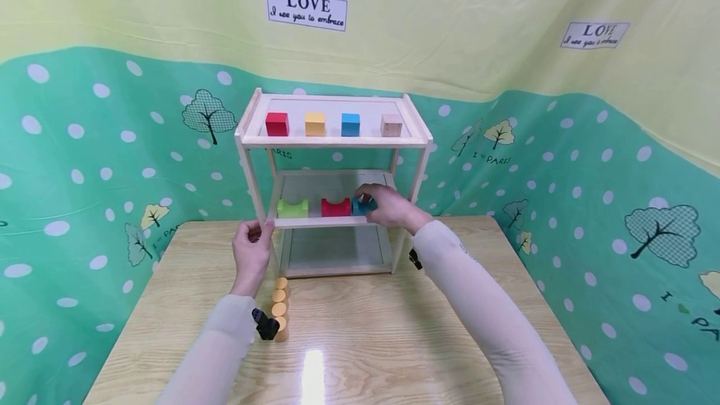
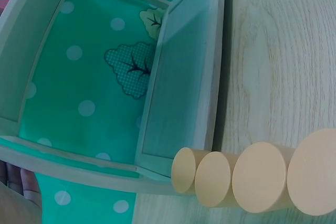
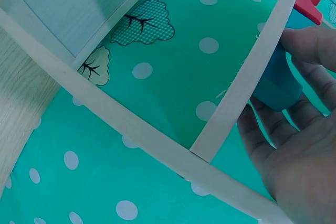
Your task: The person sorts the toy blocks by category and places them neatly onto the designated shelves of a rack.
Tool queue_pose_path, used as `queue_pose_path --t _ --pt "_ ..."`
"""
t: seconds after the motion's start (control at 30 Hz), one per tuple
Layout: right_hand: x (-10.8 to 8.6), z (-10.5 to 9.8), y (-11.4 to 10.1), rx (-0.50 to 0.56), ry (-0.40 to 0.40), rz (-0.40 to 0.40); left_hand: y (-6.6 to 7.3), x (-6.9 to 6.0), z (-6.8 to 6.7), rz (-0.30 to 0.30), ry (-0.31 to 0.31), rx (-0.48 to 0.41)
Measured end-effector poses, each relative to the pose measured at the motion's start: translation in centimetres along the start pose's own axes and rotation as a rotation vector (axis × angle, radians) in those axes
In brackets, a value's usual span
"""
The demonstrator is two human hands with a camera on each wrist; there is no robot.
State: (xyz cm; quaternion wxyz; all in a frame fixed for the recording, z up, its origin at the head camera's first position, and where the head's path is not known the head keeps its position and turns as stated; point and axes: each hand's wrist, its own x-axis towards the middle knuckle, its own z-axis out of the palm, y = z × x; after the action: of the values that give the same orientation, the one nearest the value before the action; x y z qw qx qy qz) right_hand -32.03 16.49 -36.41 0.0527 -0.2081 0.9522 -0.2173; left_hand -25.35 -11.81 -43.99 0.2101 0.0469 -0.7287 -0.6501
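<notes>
A small wooden shelf rack (image 1: 332, 141) stands on the table. My right hand (image 1: 390, 206) grips a blue block (image 3: 281, 80) at the right of the middle shelf, thumb on one side and fingers on the other. Just left of it sits a red block (image 1: 335, 208) with a curved notch in its top. Further left is a light green notched block (image 1: 293, 209). My left hand (image 1: 251, 254) holds the rack's front left post at middle-shelf height; in the left wrist view only part of this hand (image 2: 20, 198) shows.
On the top shelf stand a red cube (image 1: 277, 124), a yellow cube (image 1: 315, 124), a blue cube (image 1: 350, 125) and a plain wooden cube (image 1: 391, 125). Several wooden cylinders (image 2: 260, 178) line up on the table (image 1: 439, 342) by the rack's left leg. Patterned cloth (image 1: 562, 217) hangs behind.
</notes>
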Motion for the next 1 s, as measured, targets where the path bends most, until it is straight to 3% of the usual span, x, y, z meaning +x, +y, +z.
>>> queue_pose_path --t 0.1,0.33,0.4,0.7,1.0 --pt "-0.1 0.1 0.0 0.004 0.013 0.001 -0.3 0.1 0.0 -0.007 0.000 0.008" --pt "-0.7 0.2 -0.3 0.031 0.116 -0.009 -3.7 1.5 0.2 -0.027 0.005 -0.003" --pt "-1.0 0.2 -0.5 0.025 0.154 -0.020 -4.1 1.7 0.2 -0.020 0.013 -0.005" --pt "-2.4 0.4 -1.3 -0.027 0.276 -0.112 -4.3 1.6 0.2 -0.006 0.028 -0.016" --pt "-4.2 1.6 -1.0 -0.009 0.412 -0.244 -4.2 1.6 0.3 -0.006 0.027 -0.012"
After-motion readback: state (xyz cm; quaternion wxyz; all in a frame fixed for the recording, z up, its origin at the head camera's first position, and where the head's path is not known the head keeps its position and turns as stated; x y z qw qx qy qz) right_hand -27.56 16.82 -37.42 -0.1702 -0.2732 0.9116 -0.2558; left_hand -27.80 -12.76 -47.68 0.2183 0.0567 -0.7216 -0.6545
